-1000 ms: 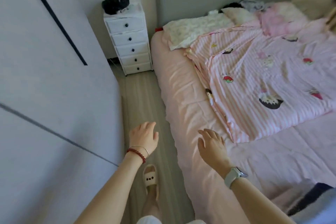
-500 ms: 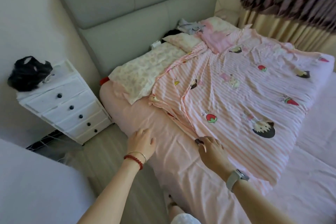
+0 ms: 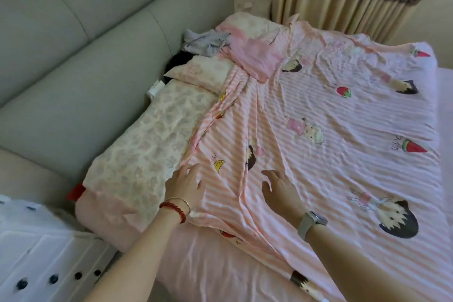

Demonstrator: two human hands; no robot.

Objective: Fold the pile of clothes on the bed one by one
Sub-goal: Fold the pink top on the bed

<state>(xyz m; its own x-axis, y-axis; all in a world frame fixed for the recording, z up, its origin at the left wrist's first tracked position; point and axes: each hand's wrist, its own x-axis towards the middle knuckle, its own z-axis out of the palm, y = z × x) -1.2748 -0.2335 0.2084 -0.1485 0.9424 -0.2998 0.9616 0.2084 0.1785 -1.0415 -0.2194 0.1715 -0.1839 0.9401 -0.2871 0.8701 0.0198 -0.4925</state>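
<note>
Both hands hover spread and empty over the striped blanket [image 3: 318, 154]: left hand [image 3: 187, 185] at its edge beside the floral pillow [image 3: 147, 149], right hand [image 3: 279, 189] further in. Clothes [image 3: 208, 42] lie heaped against the headboard [image 3: 98, 44], well beyond, straight ahead up the bed [image 3: 208, 265]; the left looks marginally nearer.

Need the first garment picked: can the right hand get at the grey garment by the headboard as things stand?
Probably not without leaning in. The right hand hovers over the striped quilt near the bed's edge; the grey garment lies far up by the headboard, though nothing covers it.
</note>
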